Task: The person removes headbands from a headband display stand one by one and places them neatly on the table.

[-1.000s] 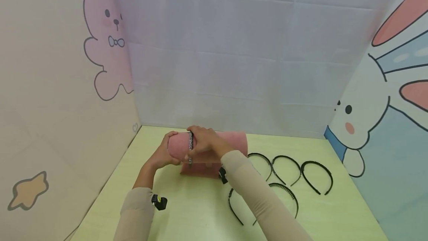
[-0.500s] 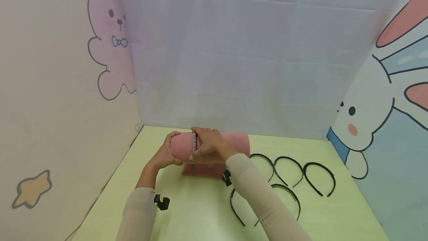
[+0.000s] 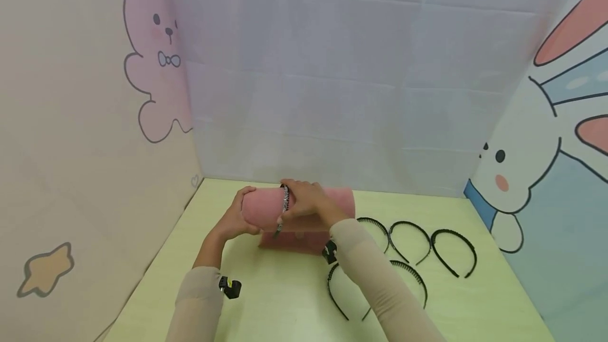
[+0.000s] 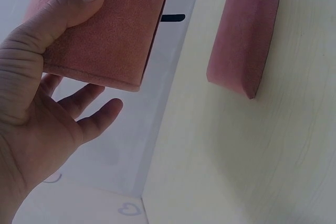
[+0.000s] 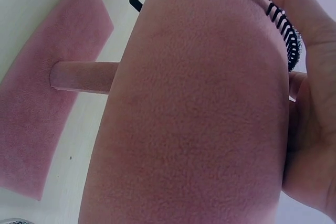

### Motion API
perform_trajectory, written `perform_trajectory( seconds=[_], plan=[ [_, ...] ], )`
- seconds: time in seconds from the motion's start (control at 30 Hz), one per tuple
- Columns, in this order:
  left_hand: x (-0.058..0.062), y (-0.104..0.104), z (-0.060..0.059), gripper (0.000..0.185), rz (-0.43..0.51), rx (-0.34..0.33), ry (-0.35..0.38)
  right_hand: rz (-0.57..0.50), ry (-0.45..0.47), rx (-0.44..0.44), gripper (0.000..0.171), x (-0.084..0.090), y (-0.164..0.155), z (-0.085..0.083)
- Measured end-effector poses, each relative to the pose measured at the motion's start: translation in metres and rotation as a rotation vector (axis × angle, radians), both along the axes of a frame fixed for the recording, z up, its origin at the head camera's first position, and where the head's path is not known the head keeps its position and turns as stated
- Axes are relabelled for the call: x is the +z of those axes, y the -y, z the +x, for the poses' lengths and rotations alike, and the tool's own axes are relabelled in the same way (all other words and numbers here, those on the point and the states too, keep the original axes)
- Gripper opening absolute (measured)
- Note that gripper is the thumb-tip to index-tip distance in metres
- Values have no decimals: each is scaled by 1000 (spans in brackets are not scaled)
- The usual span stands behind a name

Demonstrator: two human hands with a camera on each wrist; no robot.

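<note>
A pink velvety headband display stand (image 3: 261, 207) has a horizontal roll on a short post above a flat base (image 3: 294, 243). My left hand (image 3: 234, 220) grips the roll's left end; in the left wrist view the thumb lies on its face and the fingers reach behind. Around the roll sits a silver glittery headband (image 3: 285, 200) with black teeth, its lower end slanting to the left. My right hand (image 3: 306, 202) holds this headband from its right side, thumb low and fingers over the top. Black headband tips (image 4: 173, 18) stick out below the roll in the left wrist view.
Several dark headbands lie on the pale table (image 3: 271, 294) to the right, among them a plain black one (image 3: 455, 234) and a toothed one (image 3: 410, 271) partly behind the right sleeve (image 3: 375, 278). Cloth walls (image 3: 304, 67) enclose the table at the back and sides.
My right hand has moved to the right along the roll with the glittery headband, which now leans more. The left hand keeps its place on the roll's end.
</note>
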State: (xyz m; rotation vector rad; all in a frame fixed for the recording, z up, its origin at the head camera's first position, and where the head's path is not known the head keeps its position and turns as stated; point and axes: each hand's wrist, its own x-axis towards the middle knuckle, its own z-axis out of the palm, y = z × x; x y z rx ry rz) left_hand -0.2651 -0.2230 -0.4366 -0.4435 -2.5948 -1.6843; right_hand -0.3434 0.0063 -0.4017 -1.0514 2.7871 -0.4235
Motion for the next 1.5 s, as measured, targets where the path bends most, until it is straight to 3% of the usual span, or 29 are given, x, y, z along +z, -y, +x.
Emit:
perform_trajectory(
  seconds=[0.17,0.4,0.53,0.63,1.5],
  plan=[
    [5,-1,3,106,-6,8,11,10,-17,3,106,-1,-3,0],
    [-9,3,-5,109,19,22,7,-16,-35,-21,106,-4,-10,-1],
    [-6,2,-3,108,-4,29,1,-28,-47,-33,107,-5,-15,-2],
    [4,-1,2,107,-8,34,16,-36,-42,-36,107,-5,-19,-3],
    [4,-4,0,107,5,23,24,-79,-25,-52,101,-4,-51,4]
  ],
)
